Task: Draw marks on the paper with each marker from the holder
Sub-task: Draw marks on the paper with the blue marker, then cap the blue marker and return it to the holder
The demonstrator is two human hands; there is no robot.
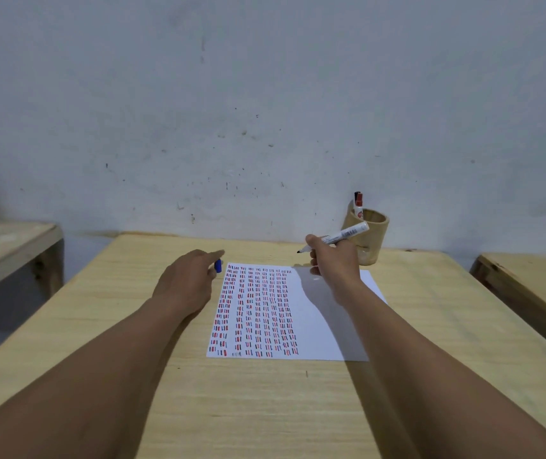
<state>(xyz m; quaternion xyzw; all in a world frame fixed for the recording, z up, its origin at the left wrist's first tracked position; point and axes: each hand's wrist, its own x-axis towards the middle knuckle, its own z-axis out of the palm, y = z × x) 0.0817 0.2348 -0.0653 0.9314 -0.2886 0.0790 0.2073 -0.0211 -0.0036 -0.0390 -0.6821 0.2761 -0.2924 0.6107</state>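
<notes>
A white sheet of paper point(314, 319) lies on the wooden table point(265, 409), covered with several columns of short red, black and blue marks. My right hand point(334, 263) hovers over the paper's far right corner, holding an uncapped white marker point(344, 235) with its dark tip pointing left. My left hand point(188, 279) rests by the paper's far left corner and pinches a blue marker cap point(218, 265). Behind my right hand stands a wooden holder point(369, 236) with a red-capped marker point(359, 203) and a dark one in it.
A pale wall rises right behind the table. Another wooden bench point(10, 246) stands to the left and another table edge point(529, 286) to the right, each across a gap.
</notes>
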